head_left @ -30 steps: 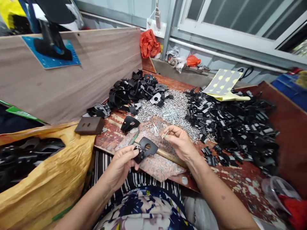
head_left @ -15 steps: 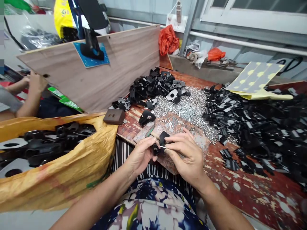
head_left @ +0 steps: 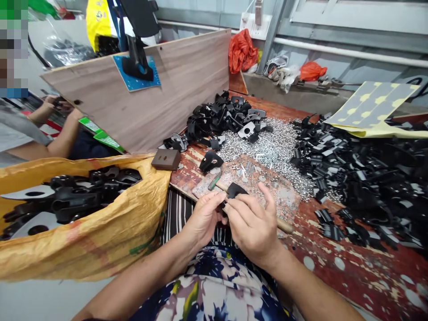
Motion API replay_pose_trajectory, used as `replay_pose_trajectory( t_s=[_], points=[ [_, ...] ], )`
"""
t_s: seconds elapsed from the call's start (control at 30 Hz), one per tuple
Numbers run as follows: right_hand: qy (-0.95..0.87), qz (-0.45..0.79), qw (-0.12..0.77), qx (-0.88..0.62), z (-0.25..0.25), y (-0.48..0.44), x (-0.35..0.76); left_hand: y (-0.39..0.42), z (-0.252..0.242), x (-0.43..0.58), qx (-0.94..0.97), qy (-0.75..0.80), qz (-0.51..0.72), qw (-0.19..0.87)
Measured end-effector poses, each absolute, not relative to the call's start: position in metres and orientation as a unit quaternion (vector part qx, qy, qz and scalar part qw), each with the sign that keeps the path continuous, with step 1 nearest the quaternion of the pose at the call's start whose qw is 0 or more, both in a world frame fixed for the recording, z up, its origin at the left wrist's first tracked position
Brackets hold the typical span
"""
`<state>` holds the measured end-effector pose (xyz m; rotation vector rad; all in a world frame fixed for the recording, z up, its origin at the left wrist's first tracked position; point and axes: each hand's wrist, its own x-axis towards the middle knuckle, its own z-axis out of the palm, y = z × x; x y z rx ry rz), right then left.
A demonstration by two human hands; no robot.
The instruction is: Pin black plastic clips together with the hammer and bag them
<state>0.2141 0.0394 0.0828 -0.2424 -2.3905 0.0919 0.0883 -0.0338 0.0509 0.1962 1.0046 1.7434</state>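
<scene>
My left hand (head_left: 205, 218) is closed on a small black plastic part (head_left: 236, 190), mostly covered by fingers. Pinched fingertips of my right hand (head_left: 252, 223) meet the part from the right; the thin silver pin they held a moment ago is now hidden by them. Below both hands lies a hammer with a wooden handle (head_left: 284, 225), its small metal head (head_left: 214, 181) to the left, on a speckled stone slab (head_left: 281, 191). Loose pins (head_left: 248, 169) lie on that slab, and another black part (head_left: 210, 161) sits at its far left edge.
Behind the slab spreads a heap of silver pins (head_left: 277, 138). Black parts are piled at the back (head_left: 220, 116) and right (head_left: 374, 178). A brown block (head_left: 166, 159) and a yellow sack (head_left: 133, 214) of black parts are left. Past a wooden board (head_left: 177, 62), a co-worker's arm (head_left: 63, 138) shows.
My right hand has come in closer to my left hand, and the silver pin between them has gone out of sight. The whole view has shifted slightly, moving the scene rightward.
</scene>
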Motion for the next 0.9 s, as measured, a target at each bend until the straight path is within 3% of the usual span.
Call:
replay_pose_trajectory(
  t_s=[0.13, 0.33, 0.5, 0.7, 0.9],
  points=[
    [-0.934, 0.069, 0.333, -0.106, 0.076, 0.038, 0.215, -0.04, 0.054, 0.093, 0.071, 0.447, 0.721, 0.525],
    [-0.905, 0.124, 0.383, -0.136, 0.061, 0.033, 0.217, -0.077, 0.05, 0.091, 0.109, 0.432, 0.693, 0.567],
    [-0.953, 0.112, 0.268, -0.086, 0.059, 0.035, 0.217, -0.115, 0.048, 0.072, 0.229, 0.616, 0.617, 0.433],
    [-0.958, -0.128, 0.108, -0.231, 0.051, 0.085, 0.232, -0.115, 0.042, 0.031, 0.269, 0.703, 0.552, 0.359],
    [-0.96, -0.038, 0.071, -0.267, 0.037, 0.085, 0.247, -0.072, 0.005, 0.021, 0.283, 0.742, 0.551, 0.257]
  ],
)
